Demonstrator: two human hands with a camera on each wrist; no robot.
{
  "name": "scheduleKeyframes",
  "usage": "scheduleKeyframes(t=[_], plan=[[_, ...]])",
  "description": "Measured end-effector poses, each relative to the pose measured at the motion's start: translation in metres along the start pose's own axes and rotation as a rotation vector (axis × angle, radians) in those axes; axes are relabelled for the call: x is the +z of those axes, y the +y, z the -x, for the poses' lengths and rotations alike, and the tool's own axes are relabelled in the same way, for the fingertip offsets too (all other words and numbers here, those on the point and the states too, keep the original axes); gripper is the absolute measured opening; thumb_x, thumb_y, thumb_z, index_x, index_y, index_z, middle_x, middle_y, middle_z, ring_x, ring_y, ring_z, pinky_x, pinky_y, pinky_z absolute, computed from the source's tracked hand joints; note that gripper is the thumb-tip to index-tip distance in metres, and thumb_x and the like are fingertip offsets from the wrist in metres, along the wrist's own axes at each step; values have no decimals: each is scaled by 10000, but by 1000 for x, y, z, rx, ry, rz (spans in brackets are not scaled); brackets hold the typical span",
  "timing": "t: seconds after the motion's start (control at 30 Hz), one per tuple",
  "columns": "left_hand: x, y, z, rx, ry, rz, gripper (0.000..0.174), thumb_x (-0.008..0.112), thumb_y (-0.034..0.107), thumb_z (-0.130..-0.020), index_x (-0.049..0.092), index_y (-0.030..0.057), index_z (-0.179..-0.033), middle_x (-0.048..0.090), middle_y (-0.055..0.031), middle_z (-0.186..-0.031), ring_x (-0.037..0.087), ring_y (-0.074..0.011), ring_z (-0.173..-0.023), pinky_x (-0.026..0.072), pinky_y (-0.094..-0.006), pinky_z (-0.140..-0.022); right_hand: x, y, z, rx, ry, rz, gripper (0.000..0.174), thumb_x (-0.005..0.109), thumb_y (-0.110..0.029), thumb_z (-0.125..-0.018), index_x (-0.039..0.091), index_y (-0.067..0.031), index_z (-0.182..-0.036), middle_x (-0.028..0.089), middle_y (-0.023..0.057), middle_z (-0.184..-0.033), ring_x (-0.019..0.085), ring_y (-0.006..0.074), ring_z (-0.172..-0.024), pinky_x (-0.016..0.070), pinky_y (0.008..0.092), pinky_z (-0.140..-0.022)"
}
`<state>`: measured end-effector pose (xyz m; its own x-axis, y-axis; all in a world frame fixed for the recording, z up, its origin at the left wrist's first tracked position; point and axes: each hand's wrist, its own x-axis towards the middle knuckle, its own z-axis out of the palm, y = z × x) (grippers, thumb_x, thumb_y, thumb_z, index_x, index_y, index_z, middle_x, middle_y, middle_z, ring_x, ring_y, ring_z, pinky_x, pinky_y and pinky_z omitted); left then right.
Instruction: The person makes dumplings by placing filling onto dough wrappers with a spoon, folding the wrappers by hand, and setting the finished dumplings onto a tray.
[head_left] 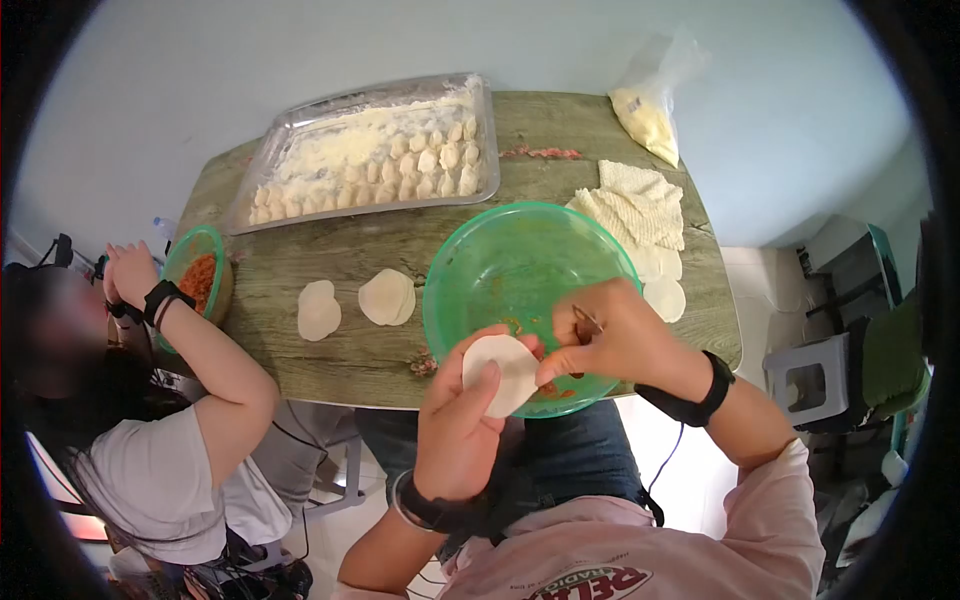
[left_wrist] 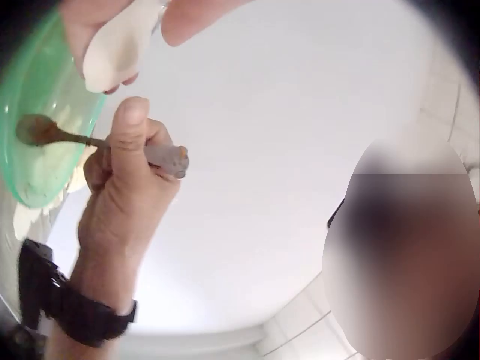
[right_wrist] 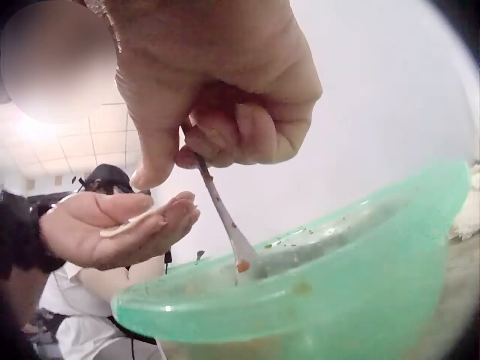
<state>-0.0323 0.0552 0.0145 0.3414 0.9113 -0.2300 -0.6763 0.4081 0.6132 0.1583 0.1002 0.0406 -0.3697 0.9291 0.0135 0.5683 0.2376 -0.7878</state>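
My left hand point(head_left: 455, 435) holds a round, pale dough wrapper point(head_left: 512, 372) across its palm and fingers, with the thumb over it. In the right wrist view that hand point(right_wrist: 97, 232) is palm up, the wrapper nearly flat. My right hand point(head_left: 630, 335) grips a spoon, its thumb close to the wrapper's edge. The left wrist view has the right fist point(left_wrist: 131, 172) around the spoon's handle point(left_wrist: 79, 139). The spoon's lower end point(right_wrist: 238, 251) points down into the green bowl point(head_left: 450, 245), where some reddish filling point(head_left: 556, 390) shows near the front.
A metal tray point(head_left: 490, 150) of dumplings and flour stands at the back. Wrapper stacks point(head_left: 387, 297) lie left of the bowl; a cloth point(head_left: 640, 205) and more wrappers point(head_left: 664, 300) lie right. Another person point(head_left: 160, 440) sits at left beside a bowl of filling point(head_left: 198, 282).
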Motion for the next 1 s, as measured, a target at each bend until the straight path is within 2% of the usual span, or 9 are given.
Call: scheduleKeyframes(t=[0.27, 0.43, 0.6, 0.73, 0.77, 0.8, 0.83, 0.9, 1.0], plan=[[-1, -3, -16, 366, -52, -745, 283, 485, 172, -956, 535, -16, -1161, 630, -119, -1101, 585, -142, -993, 439, -270, -893, 4, 9, -19, 79, -112, -142, 496, 847, -372, -561, 519, -1, -573, 493, 91, -502, 472, 198, -463, 365, 329, -466], [6, -10, -14, 400, -133, -845, 261, 470, 168, -963, 573, -17, -1113, 636, -107, -1082, 584, -135, -994, 433, -269, -897, 3, 11, -20, 86, -162, 51, 480, 847, -351, -568, 532, 10, -580, 487, 94, -500, 468, 182, -467, 367, 326, -471], [-2, -3, -11, 407, -151, -860, 283, 472, 176, -963, 546, -21, -1153, 633, -123, -1091, 589, -163, -1018, 435, -286, -911, 0, 26, -15, 137, -86, -311, 395, 826, -254, -620, 522, -1, -614, 492, 92, -532, 446, 179, -490, 368, 317, -489], [-4, -2, -10, 169, 2, -233, 356, 455, 207, -968, 442, -2, -1256, 553, -164, -1222, 543, -234, -1126, 421, -346, -975, -4, 11, -9, 84, -65, -72, 311, 785, -183, -674, 528, -9, -682, 543, 110, -612, 509, 215, -535, 399, 346, -509], [-2, -1, -9, 94, 19, 8, 385, 445, 224, -971, 405, 5, -1285, 516, -177, -1270, 517, -254, -1167, 413, -367, -996, 1, 15, -8, -118, 40, 73, 254, 738, -159, -710, 527, -17, -721, 550, 114, -658, 548, 232, -579, 426, 357, -520], [1, 0, -7, 94, 19, 9, 385, 445, 224, -971, 405, 5, -1285, 516, -177, -1270, 517, -254, -1167, 413, -367, -996, 6, 17, -5, -321, 144, 217, 197, 690, -136, -746, 527, -26, -759, 556, 118, -703, 588, 249, -622, 452, 368, -531], [4, 0, -5, 48, 14, 82, 397, 424, 243, -978, 396, 7, -1295, 477, -178, -1308, 486, -257, -1198, 396, -378, -1015, 9, 15, -2, -321, 143, 218, 197, 690, -136, -746, 527, -26, -759, 556, 118, -703, 588, 249, -622, 452, 368, -531], [10, 0, -2, 3, 9, 156, 409, 403, 262, -984, 386, 8, -1304, 439, -179, -1345, 456, -260, -1229, 379, -390, -1034, 15, 8, 2, -336, 176, 608, 129, 609, -131, -784, 515, -46, -808, 543, 116, -778, 620, 278, -708, 497, 366, -563], [15, -5, -1, 26, 16, 190, 434, 366, 293, -992, 374, 8, -1319, 419, -166, -1367, 406, -257, -1273, 344, -399, -1058, 17, -2, 6, -333, 188, 745, 107, 564, -142, -802, 511, -50, -806, 516, 101, -756, 618, 260, -678, 508, 333, -553]])
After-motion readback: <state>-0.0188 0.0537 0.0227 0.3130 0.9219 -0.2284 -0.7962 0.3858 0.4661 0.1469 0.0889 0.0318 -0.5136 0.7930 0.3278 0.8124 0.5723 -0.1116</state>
